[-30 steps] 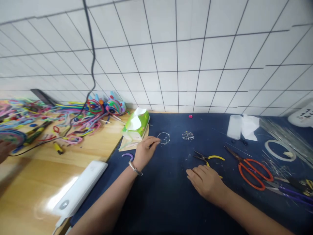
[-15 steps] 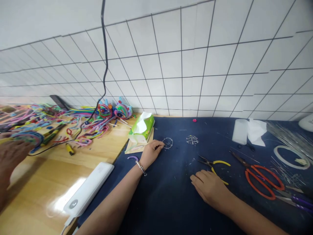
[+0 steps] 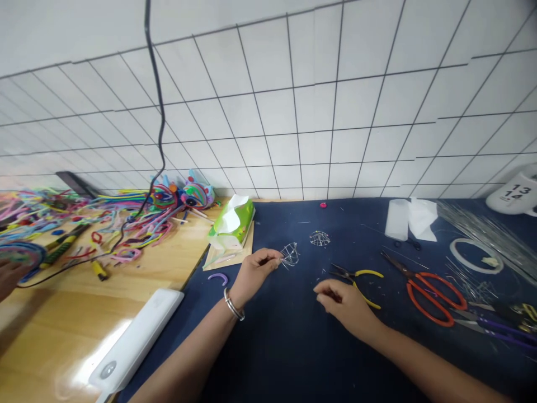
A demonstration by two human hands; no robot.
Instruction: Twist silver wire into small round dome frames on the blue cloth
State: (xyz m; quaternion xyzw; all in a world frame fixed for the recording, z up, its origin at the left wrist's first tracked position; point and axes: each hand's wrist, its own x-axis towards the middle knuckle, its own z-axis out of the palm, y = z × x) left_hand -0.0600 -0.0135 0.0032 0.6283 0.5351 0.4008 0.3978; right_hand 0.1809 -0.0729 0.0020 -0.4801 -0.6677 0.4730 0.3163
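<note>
My left hand (image 3: 257, 272), with a silver bracelet at the wrist, pinches a small wire frame (image 3: 290, 254) between thumb and fingertips, tilted just above the dark blue mat (image 3: 272, 347). To its right a second domed wire frame (image 3: 320, 239) lies on the mat. My right hand (image 3: 346, 305) is held over the mat, fingers loosely curled, a gap at the thumb and nothing visible in it. Right behind it lie yellow-handled pliers (image 3: 367, 274), partly covered by the hand.
Red-handled scissors (image 3: 436, 299), a clear tubing coil (image 3: 476, 256) and wire bundles (image 3: 482, 224) lie right. A mug (image 3: 514, 191) stands behind them. Leftward are a tissue pack (image 3: 232, 224), a white power bank (image 3: 138, 341), colourful craft stems (image 3: 126, 207) and another person's hand (image 3: 10, 277).
My left hand has lifted and tilted its wire frame, which looked like a flat ring before. My right hand has risen from the mat, fingers now curled. The whole view has shifted right.
</note>
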